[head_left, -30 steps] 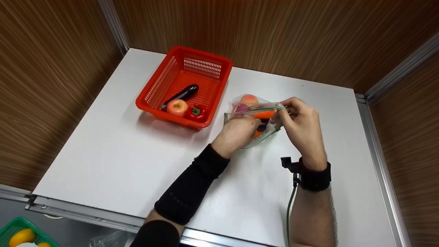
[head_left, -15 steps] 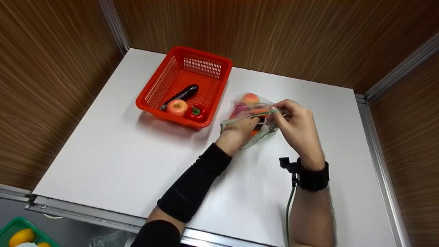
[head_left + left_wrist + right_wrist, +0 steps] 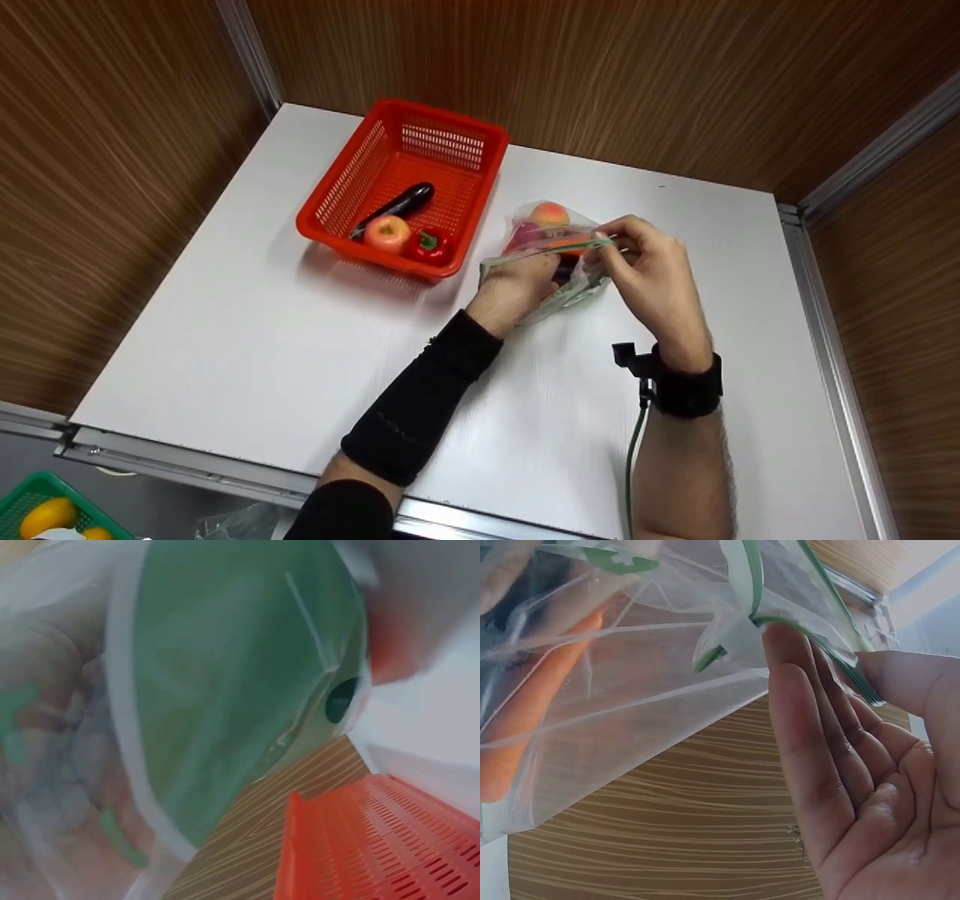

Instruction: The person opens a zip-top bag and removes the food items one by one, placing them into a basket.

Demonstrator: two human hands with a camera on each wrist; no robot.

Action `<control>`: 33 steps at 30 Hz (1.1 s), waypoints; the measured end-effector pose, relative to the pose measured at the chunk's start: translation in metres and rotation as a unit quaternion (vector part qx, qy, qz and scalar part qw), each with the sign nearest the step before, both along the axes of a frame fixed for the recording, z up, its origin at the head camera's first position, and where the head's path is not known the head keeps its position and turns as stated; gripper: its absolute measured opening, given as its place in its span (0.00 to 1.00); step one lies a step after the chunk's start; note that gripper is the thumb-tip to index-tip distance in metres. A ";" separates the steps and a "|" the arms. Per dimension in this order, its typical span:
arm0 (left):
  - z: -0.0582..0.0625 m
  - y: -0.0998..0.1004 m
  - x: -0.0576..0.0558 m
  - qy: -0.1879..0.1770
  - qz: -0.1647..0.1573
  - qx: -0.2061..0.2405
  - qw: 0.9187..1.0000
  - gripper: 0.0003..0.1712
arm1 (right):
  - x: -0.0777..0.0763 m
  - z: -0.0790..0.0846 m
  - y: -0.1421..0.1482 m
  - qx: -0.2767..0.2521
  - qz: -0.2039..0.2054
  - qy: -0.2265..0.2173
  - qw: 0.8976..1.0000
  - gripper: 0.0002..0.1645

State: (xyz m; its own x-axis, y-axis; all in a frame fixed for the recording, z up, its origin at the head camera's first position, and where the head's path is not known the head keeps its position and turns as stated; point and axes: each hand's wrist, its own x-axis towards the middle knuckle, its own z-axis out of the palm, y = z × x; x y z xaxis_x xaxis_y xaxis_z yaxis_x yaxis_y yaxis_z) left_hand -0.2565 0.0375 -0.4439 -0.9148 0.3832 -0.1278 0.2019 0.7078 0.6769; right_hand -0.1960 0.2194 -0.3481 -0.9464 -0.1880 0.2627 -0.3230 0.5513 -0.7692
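A clear zip bag (image 3: pixel 559 301) with a green strip along its mouth lies right of the red basket. My left hand (image 3: pixel 521 281) reaches in through the mouth, its fingers around a dark eggplant (image 3: pixel 564 271); the plastic partly veils them. At the bag's right end, my right hand (image 3: pixel 652 274) pinches the rim between thumb and fingers, plain in the right wrist view. Inside the bag are an orange carrot (image 3: pixel 547 712), a yellow-red round fruit (image 3: pixel 550 214) and a purple item (image 3: pixel 525 235). Green-printed plastic (image 3: pixel 217 690) fills much of the left wrist view.
The red basket (image 3: pixel 491 184) holds an eggplant (image 3: pixel 405 201), an apple (image 3: pixel 387 235) and a red bell pepper (image 3: pixel 429 244). Wood-grain panels (image 3: pixel 600 82) enclose the white table (image 3: pixel 247 330). Below its front edge, a green basket (image 3: pixel 90 508) contains yellow fruit (image 3: pixel 49 517).
My left hand has shifted slightly inside the bag. My right hand has moved a little left with the rim, and the bag's mouth looks narrower. The red basket and its contents stay put.
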 end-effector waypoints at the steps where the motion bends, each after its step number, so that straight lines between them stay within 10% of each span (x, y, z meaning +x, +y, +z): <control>1: 0.003 0.000 0.003 0.074 -0.015 -0.086 0.993 0.23 | 0.000 0.000 0.000 0.000 -0.001 0.000 1.000 0.11; 3: 0.009 -0.002 0.012 0.198 -0.029 -0.205 0.958 0.21 | 0.000 0.001 0.000 0.000 -0.002 0.002 1.000 0.12; 5: 0.014 -0.006 0.020 0.260 -0.032 -0.234 0.936 0.19 | 0.000 0.001 0.000 0.000 -0.004 0.003 1.000 0.12; 15: 0.043 -0.022 0.038 0.219 -0.039 -0.084 0.971 0.18 | 0.000 0.001 0.001 -0.002 -0.011 0.010 1.000 0.10; 23: 0.070 -0.036 0.047 0.204 -0.044 -0.073 0.975 0.13 | 0.000 0.002 0.003 -0.005 -0.022 0.005 1.000 0.10; 33: 0.089 -0.063 0.058 0.242 -0.048 0.043 0.968 0.20 | 0.000 0.002 0.004 -0.014 -0.019 0.006 1.000 0.10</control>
State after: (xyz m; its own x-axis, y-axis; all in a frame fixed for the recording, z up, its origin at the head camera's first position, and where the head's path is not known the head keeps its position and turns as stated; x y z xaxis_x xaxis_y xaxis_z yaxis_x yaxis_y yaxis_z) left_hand -0.1981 -0.0254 -0.3545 -0.8192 0.4597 0.3430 0.5722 0.6147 0.5429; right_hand -0.1964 0.2231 -0.3464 -0.9497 -0.1444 0.2778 -0.3108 0.5423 -0.7806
